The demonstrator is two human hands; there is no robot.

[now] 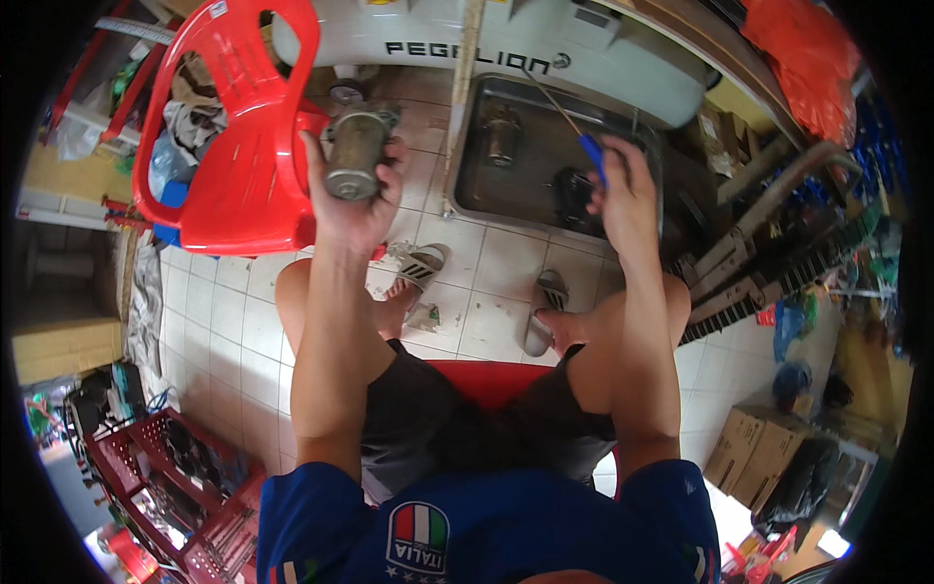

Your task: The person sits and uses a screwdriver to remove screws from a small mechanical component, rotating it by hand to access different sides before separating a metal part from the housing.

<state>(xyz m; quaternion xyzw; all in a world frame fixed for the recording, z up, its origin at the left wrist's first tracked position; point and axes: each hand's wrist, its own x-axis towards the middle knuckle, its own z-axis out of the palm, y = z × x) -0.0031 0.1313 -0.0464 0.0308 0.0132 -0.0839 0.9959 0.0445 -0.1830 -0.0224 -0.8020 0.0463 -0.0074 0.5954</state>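
A grimy cylindrical motor part (355,151) is held up in the left hand (352,200), in front of the red plastic chair (243,146), with the fingers wrapped tightly round its body. A blue-handled screwdriver (581,136) is clasped in the closed right hand (623,190), its shaft slanting far-left over the metal tray (477,185) on the tiled floor. The step in hand appears to be cleaning or dismantling of the part; next, the tip would probably have to be brought left to it.
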